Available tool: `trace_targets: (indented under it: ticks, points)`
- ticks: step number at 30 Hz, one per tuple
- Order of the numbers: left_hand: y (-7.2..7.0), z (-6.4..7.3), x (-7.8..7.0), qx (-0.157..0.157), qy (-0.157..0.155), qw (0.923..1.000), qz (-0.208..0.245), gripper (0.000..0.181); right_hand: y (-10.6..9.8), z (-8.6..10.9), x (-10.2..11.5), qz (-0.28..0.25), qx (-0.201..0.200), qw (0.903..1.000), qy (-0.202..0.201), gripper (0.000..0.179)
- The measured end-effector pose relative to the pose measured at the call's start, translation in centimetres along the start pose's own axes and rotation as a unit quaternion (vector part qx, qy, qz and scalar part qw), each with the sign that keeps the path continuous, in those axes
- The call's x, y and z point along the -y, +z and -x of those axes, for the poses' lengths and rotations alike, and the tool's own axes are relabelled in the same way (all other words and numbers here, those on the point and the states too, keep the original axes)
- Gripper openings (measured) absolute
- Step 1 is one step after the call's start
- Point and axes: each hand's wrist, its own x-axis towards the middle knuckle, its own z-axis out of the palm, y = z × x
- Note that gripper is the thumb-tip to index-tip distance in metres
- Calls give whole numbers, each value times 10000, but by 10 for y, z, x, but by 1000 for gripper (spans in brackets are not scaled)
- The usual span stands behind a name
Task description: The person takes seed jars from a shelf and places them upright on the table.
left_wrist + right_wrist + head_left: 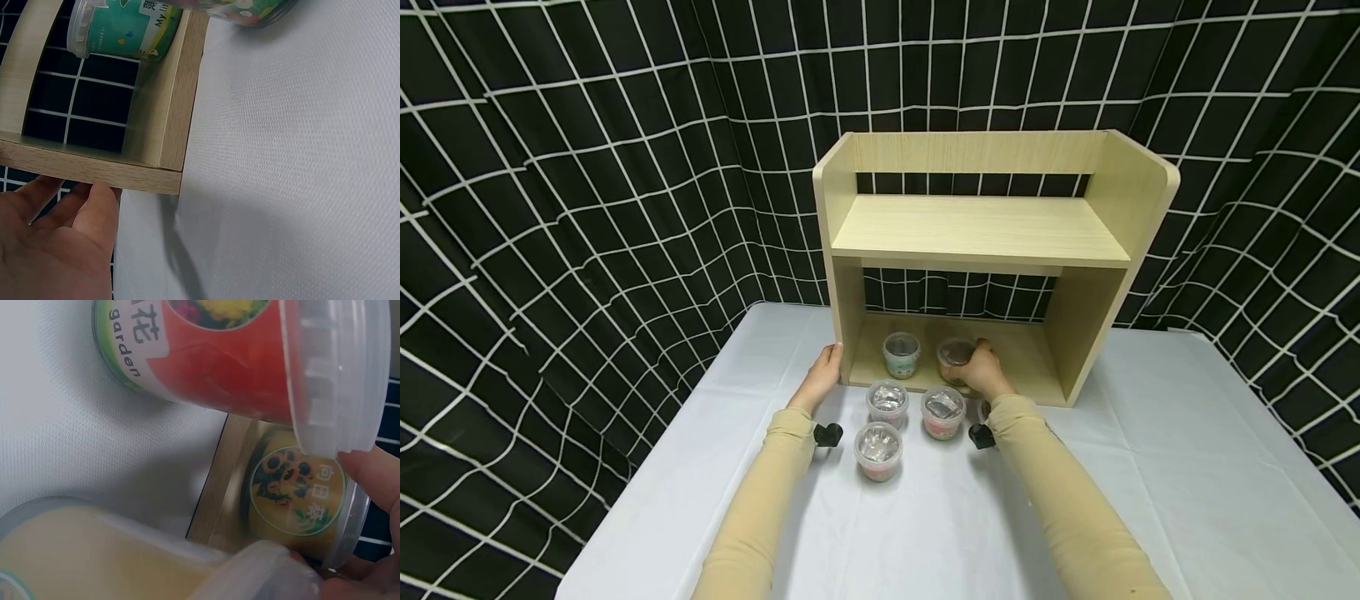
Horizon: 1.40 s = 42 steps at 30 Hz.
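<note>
My left hand (820, 382) rests against the outer left side of a light wooden shelf unit (981, 229), its fingers extended along the panel. On the shelf's bottom board, my right hand (987, 372) grips a clear-lidded plastic tub (953, 358). In the right wrist view, this tub shows a sunflower label (299, 490), with thumb and fingers at its lid. To its left on the same board stands a teal tub (901, 357). A red-labelled tub (943, 414) sits on the table in front. Another tub (984, 409) is mostly hidden behind my right wrist.
Two more lidded tubs, one nearer the shelf (887, 403) and one nearer me (878, 452), stand on the white-covered table (940, 533). An upper board (977, 227) spans above the tubs. Black cloth with a white grid (625, 167) surrounds the table.
</note>
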Motion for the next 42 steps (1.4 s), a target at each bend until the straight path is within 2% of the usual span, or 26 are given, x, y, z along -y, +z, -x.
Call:
trace_targets:
  ticks: [9, 23, 31, 34, 38, 42]
  points:
    - [0, 0, 1, -19, -45, 10000, -28, 65, -1, 3, 1, -481, -198, 9986, 11, 90]
    - [0, 1, 0, 14, -18, 9999, -135, 66, -2, 1, 1, -803, -663, 9946, 42, 86]
    - [2, 2, 0, -4, -20, 9998, -177, 67, -3, 6, -2, -1078, -778, 9907, -275, 82]
    - [2, 4, 0, 7, -28, 9998, -177, 69, -6, 11, -3, -1377, -775, 9868, -355, 82]
    - [2, 3, 1, 40, -36, 9998, -176, 71, -11, 21, -2, -2111, -647, 9744, -420, 85]
    - [1, 2, 0, 26, -5, 9999, -152, 70, -19, 35, 1, -2424, -558, 9673, -500, 87]
